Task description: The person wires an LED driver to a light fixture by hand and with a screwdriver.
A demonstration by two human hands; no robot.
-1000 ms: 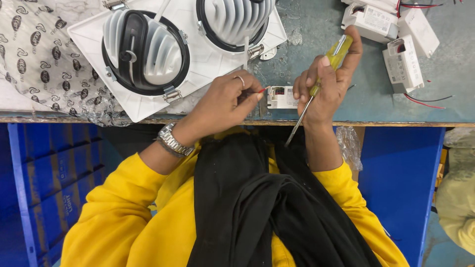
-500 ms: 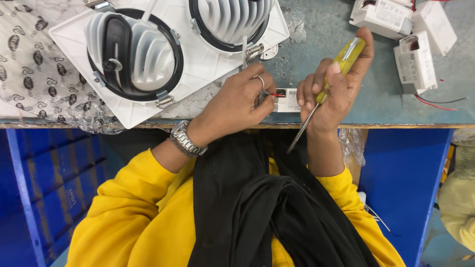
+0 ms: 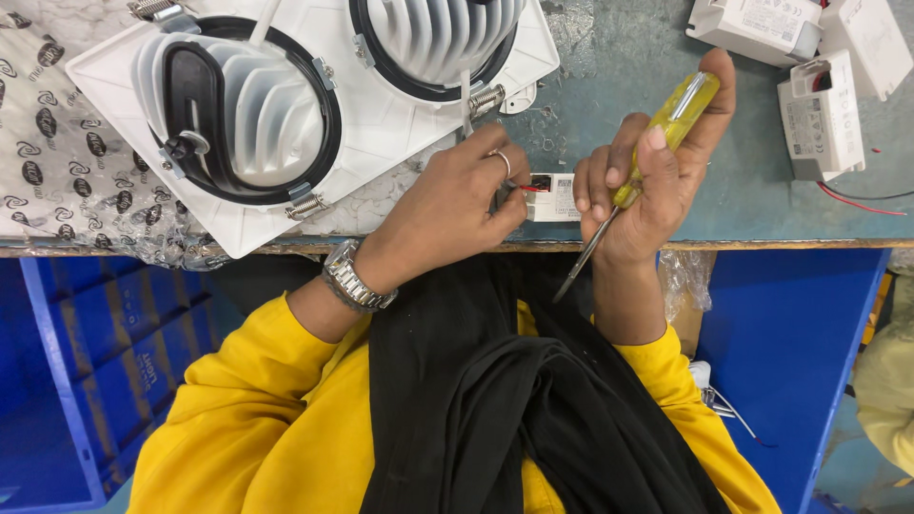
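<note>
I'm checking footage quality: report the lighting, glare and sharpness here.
Head view: even, soft light, faint shadows; mild glare on the clear yellow screwdriver handle in the right hand; left hand, small white box and twin white lamp housing all sharp.

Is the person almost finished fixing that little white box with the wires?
Not yet, it seems. The twin-lamp white fixture lies put together on the bench. The left hand pinches a red wire at the small white box. The right hand holds the yellow screwdriver with its tip off the box, so tightening looks left. More white boxes wait nearby.
</note>
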